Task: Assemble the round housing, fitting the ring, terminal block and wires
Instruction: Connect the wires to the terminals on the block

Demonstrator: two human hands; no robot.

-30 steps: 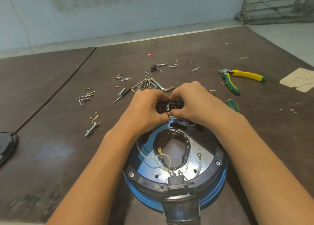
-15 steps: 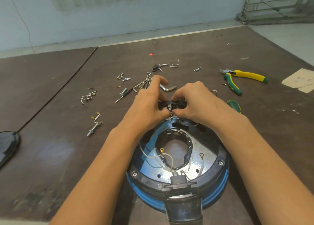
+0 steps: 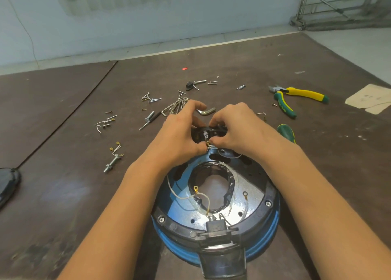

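The black terminal block (image 3: 206,132) is held at the far edge of the round housing (image 3: 273,218), which sits on the table (image 3: 63,195). It is pinched by the left hand (image 3: 177,136) & the right hand (image 3: 241,129), fingers curled round it. A gold wire tip (image 3: 207,144) is seen just under it, btw. the fingertips. The block should be kept steady w/ one hand while the tip is pushed in straight & gently, so it isn't bent. Other loose wire ends (image 3: 195,188) are left for later.

This looks like a workshop. A large dark table (image 3: 63,195) carries pliers (image 3: 304,93). Left of the pliers lie hex keys (image 3: 175,107) and loose screws (image 3: 151,98). Far behind the pliers, a metal frame (image 3: 338,21) stands on a pale floor.
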